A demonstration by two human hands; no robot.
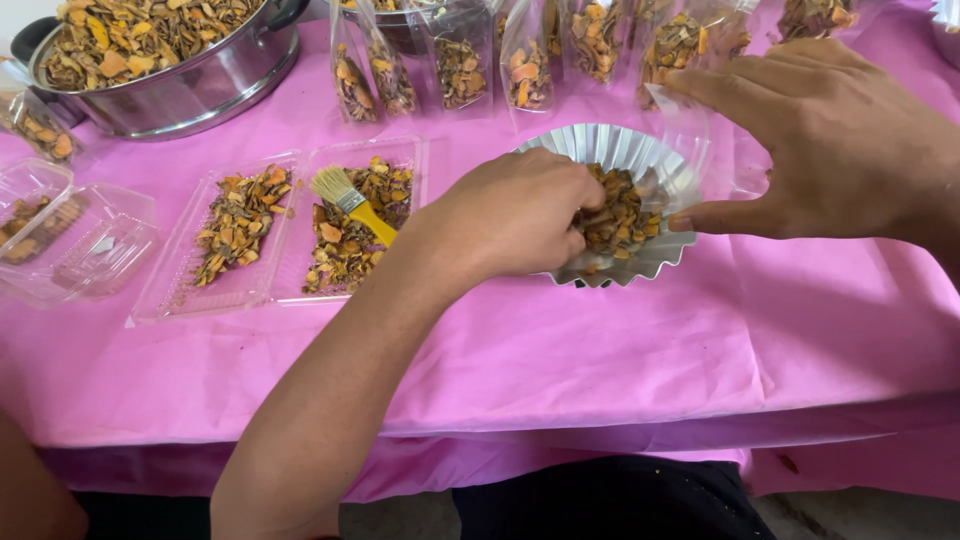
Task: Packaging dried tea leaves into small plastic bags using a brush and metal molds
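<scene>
Pink cloth [560, 350] covered the table under a fluted metal dish [640, 160] of dried orange-brown slices [615, 215].
The right hand [850, 140] spread wide around the dish's rim; the left hand [515, 215] closed on slices, apparently pinching some. A knocked rim could tip slices onto the cloth.

Left hand [515, 215] curled, fingers bunched; right hand [835, 140] spread wide.

Fluted dish [640, 150]: shiny ribbed metal; pot [190, 90]: polished steel; trays [250, 290] and pouches [460, 50]: clear glossy plastic; desk cover [600, 350]: matt pink sheet, creased; dried chips [620, 215]: rough, dull.
</scene>
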